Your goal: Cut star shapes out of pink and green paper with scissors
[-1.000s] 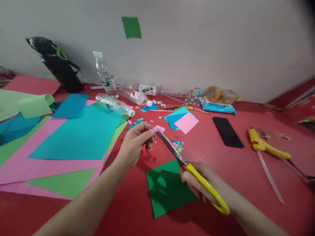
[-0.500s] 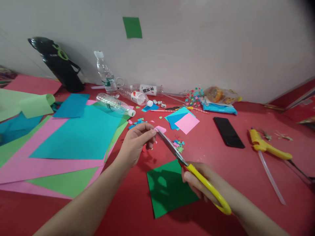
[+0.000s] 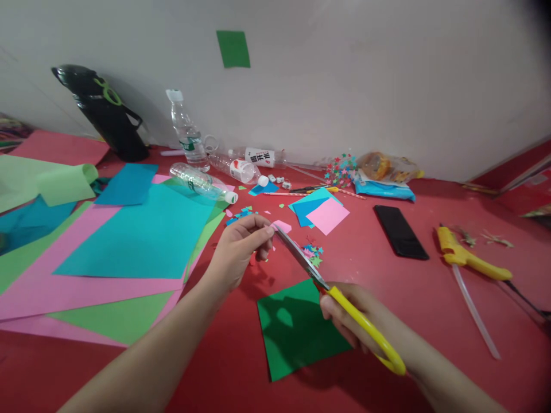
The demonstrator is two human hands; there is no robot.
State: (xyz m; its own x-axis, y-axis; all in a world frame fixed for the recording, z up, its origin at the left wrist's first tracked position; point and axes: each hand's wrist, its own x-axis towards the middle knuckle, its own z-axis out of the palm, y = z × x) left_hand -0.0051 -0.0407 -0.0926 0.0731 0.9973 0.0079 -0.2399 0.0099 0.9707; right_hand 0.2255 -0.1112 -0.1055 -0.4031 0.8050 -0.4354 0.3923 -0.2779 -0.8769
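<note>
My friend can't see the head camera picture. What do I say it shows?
A left hand pinches a piece of pink paper while the right hand holds yellow-handled scissors to it. Below is a green sheet on a red table, with coloured paper, plastic bottles and a phone around.

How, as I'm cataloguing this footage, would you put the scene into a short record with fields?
Left hand: pinches a small pink paper piece
Right hand: grips scissors, blades at the paper piece
Between forearms: dark green sheet on the red table
Left side: larger pink, blue and green sheets
Back: one upright clear bottle, three lying bottles, black flask
Right side: black phone, yellow glue gun
Wall: green paper square
</note>
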